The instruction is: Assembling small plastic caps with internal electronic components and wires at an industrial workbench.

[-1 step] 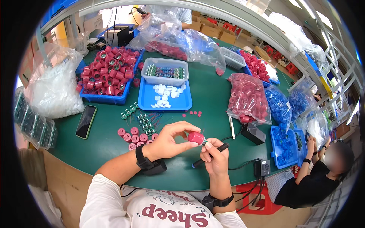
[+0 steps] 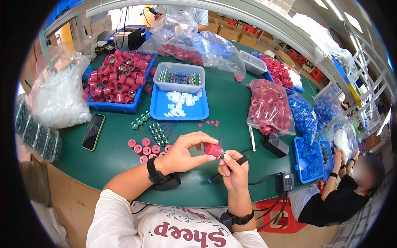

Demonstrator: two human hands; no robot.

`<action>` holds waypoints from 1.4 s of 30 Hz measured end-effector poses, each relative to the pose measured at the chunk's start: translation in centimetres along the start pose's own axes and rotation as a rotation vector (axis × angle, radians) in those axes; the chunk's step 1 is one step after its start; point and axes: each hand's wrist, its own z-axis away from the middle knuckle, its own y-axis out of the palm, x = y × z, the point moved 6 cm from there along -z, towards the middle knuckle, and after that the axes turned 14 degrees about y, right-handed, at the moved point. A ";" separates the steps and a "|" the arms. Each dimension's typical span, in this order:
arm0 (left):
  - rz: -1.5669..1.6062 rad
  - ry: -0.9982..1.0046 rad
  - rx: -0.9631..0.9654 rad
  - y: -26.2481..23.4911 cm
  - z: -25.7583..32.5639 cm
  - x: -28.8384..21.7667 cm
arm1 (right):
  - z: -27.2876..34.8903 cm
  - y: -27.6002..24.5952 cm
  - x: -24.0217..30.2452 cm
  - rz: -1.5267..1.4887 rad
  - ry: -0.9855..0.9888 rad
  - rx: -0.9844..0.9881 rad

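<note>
Unmoved since earlier, the pink-red cup (image 2: 212,150) looks glossy, cylindrical and tilted.

Lettering on the wearer's white shirt (image 2: 142,229). The largest word (image 2: 191,237), in thick dark-red letters, runs across the chest close to the lower edge of the view. A second dark-red word (image 2: 196,213), set smaller, lies just above it, partly lost in the folds. Small thin script (image 2: 181,221) stands near a dark outline drawing (image 2: 170,214). Other markings are too small or blurred to read.
</note>
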 end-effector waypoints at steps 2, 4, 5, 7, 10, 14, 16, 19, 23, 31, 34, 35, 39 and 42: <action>0.100 -0.008 -0.043 0.2 0.2 0.0 | 0.0 0.1 -0.1 -0.031 0.031 0.014; 0.198 -0.014 -0.090 0.5 0.3 -0.2 | 0.1 0.7 -0.6 -0.166 0.121 0.138; 0.151 0.002 -0.052 0.7 0.2 -0.8 | 0.1 0.6 -0.6 -0.159 0.127 0.138; 0.100 0.016 -0.026 1.0 -0.1 -1.9 | 0.2 0.6 -0.7 -0.228 0.126 0.227; -0.009 0.172 -0.080 0.7 -0.1 -3.7 | 0.2 0.9 -0.9 -0.249 0.096 0.312; -0.079 0.226 -0.130 0.7 0.2 -5.3 | 0.1 0.6 -1.6 -0.278 0.149 0.395; -0.127 0.231 -0.134 0.7 0.6 -5.7 | -0.1 0.6 -2.2 -0.240 0.097 0.320; -0.178 0.236 -0.129 0.7 1.1 -5.8 | -0.4 0.0 -2.7 -0.196 0.099 0.257; -0.200 0.293 -0.140 1.0 1.4 -6.9 | -0.7 -0.1 -2.5 -0.191 0.019 0.438; -0.291 0.294 -0.140 1.1 1.7 -6.3 | 0.6 -0.5 -2.1 -0.115 0.082 0.230; -0.245 0.304 -0.171 1.2 1.6 -6.3 | 1.0 0.4 -1.8 -0.178 0.118 0.360; -0.240 0.307 -0.166 1.2 1.6 -6.3 | 1.2 1.1 -1.7 -0.214 0.130 0.457; -0.168 0.298 -0.166 1.2 1.6 -6.4 | 1.3 1.4 -1.6 -0.184 0.121 0.491; -0.139 0.291 -0.162 1.4 1.7 -6.4 | 1.6 1.9 -1.2 -0.061 0.052 0.564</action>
